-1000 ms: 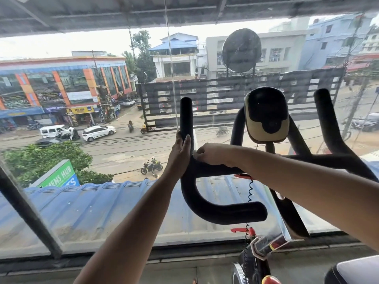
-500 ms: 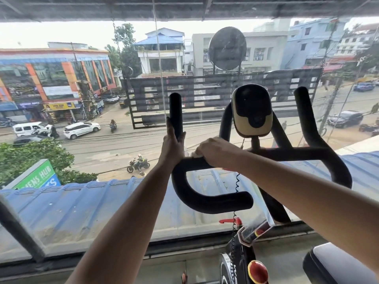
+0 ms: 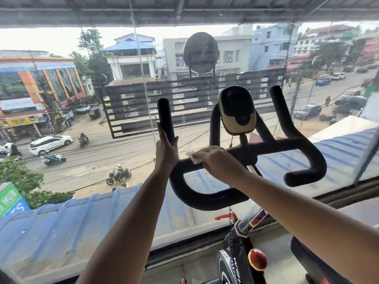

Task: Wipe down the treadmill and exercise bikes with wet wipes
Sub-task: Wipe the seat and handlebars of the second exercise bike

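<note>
Left hand gripped the upright left post of the bike handlebar at frame center; right hand pressed a wet wipe on the crossbar, fingers curled over it.

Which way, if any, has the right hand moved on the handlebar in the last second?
Yes. The right hand, holding the wipe, slid right along the crossbar, away from the left grip and toward the console stem.

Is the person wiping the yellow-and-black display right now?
No, the right hand holds the wipe on the handlebar, at its crossbar, below and left of the display.
</note>
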The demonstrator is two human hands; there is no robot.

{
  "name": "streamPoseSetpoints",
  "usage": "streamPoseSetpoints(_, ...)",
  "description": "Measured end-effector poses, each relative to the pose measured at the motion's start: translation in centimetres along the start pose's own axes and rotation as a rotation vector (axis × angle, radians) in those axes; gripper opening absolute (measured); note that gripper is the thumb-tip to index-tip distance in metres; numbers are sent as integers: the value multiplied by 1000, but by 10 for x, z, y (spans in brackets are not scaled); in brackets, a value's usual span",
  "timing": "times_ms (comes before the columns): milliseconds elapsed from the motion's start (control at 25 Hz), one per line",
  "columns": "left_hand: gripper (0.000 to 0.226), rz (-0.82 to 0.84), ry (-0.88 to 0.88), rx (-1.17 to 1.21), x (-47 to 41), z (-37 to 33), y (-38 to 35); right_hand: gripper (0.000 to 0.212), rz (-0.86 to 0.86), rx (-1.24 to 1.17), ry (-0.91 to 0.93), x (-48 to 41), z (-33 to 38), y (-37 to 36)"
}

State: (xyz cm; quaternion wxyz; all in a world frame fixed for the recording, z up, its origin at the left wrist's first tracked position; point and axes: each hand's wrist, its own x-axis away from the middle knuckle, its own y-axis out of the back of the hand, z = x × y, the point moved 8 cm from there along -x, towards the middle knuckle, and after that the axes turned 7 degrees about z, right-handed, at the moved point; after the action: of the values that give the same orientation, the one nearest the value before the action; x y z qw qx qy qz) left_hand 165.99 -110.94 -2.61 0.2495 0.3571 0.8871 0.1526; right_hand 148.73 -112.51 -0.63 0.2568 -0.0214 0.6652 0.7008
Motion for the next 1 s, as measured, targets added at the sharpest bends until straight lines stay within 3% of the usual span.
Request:
streamPoseSetpoints(160,74,22,-37,34,0,-2,2,32,-291,-116,-52,20,28,18)
streamPoseSetpoints(320,73,56,-43,95,0,3,2,41,-87,-264,-120,38,68,-26)
streamPoseSetpoints(480,74,68,-70,151,-2,4,0,18,9,-42,-220,63,40,-8)
streamPoseSetpoints(560,79,76,-87,186,-7,7,0,16,-71,4,-367,74,26,11)
streamPoseSetpoints(600,82,91,-90,212,-11,9,-1,18,-172,-76,-492,82,23,18)
streamPoseSetpoints(680,86,127,-71,293,-14,11,-6,20,-399,-502,-731,100,26,14)
streamPoseSetpoints(760,86,157,-51,365,-13,10,-10,17,-386,-1112,-883,106,56,-33)
streamPoseSetpoints(840,83,171,-64,375,-12,7,-9,20,-229,-1569,-976,103,97,-91)
streamPoseSetpoints(920,80,188,-65,390,-10,9,-10,25,-229,-1834,-1047,94,115,-128)
streamPoseSetpoints(1000,82,189,-80,399,-11,9,-11,23,-428,-1975,-1013,75,108,-144)
